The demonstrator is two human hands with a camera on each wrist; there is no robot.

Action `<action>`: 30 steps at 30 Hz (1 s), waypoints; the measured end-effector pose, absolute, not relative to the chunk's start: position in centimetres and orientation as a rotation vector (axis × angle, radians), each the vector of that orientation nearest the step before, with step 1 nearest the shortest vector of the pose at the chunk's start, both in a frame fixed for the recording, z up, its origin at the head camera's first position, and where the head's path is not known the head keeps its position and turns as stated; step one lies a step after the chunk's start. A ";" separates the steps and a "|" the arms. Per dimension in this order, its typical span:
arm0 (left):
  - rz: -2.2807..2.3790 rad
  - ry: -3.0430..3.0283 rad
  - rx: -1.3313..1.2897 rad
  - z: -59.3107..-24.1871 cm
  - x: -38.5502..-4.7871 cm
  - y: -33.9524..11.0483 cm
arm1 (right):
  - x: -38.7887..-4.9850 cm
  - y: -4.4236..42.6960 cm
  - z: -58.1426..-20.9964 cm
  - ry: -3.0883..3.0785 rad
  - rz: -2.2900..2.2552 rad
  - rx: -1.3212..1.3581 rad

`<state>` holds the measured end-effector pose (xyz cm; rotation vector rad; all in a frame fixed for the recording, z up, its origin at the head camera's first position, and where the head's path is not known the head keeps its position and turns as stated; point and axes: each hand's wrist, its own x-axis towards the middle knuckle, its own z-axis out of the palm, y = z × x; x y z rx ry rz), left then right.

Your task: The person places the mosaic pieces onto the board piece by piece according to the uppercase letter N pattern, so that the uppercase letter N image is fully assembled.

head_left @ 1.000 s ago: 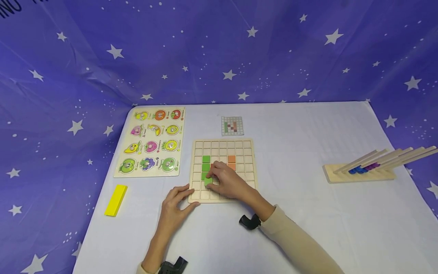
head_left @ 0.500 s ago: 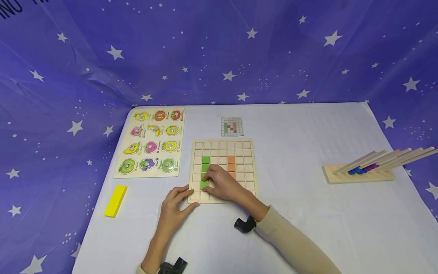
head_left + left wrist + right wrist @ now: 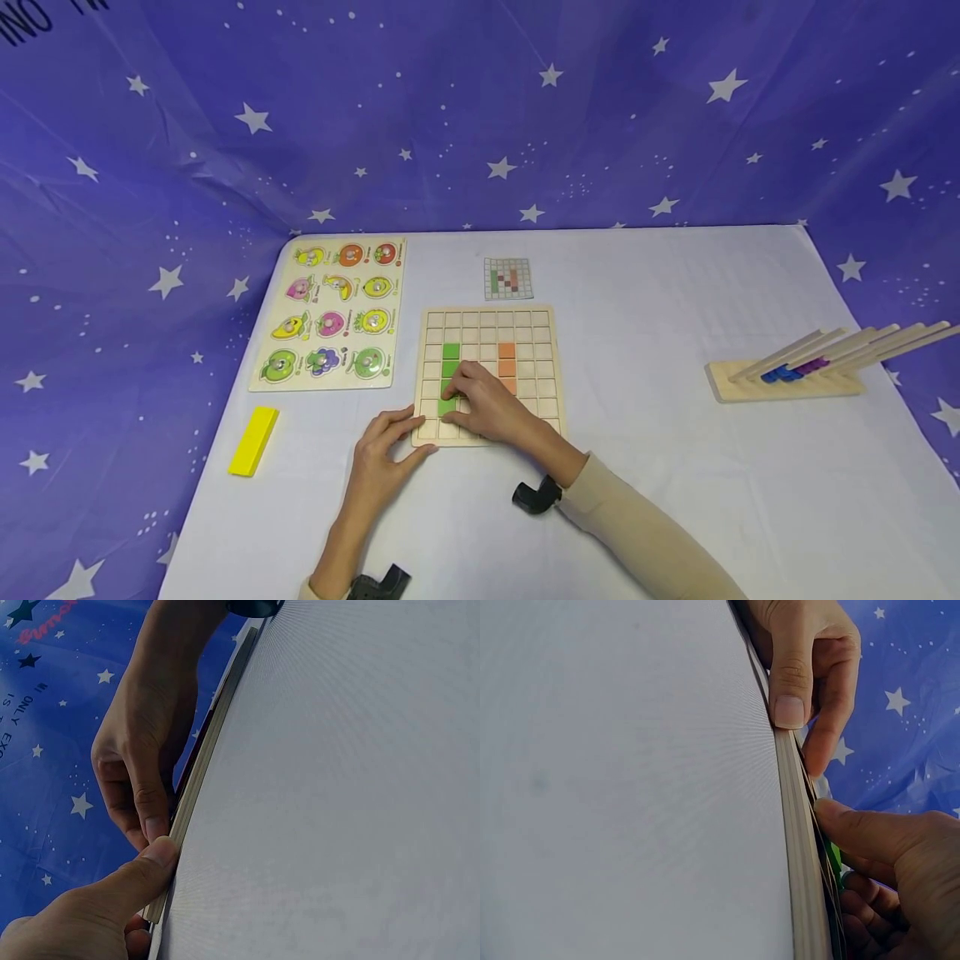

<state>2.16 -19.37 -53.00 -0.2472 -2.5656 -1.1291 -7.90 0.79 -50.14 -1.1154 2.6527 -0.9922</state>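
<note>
The wooden grid board (image 3: 486, 319) lies flat in the middle of the white table in the head view. My left hand (image 3: 381, 457) holds its near left corner between thumb and fingers; the thumb (image 3: 159, 852) presses the near edge in the left wrist view. Over the board, my right hand (image 3: 491, 407) pinches the lowest green square tile (image 3: 447, 407), which sits in the green column. Above it are more green tiles (image 3: 451, 352), partly covered by the fingers. An orange column of tiles (image 3: 507, 367) stands to the right. The hand hides the cells between the columns.
Behind the board lies a small pattern card (image 3: 507, 279) with coloured squares. A fruit puzzle board (image 3: 397, 333) is at the left, with a yellow block (image 3: 253, 442) in front of it. A wooden peg stand (image 3: 783, 385) with coloured beads stands at the right.
My right hand has moved slightly left and towards me, bringing the green tile down into line under the others. More of the orange column shows. My left hand has stayed put.
</note>
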 end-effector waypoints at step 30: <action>-1.126 -2.581 -0.224 -52.9 2.2 -19.1 | -7.3 2.0 -49.5 2.743 -0.924 -1.129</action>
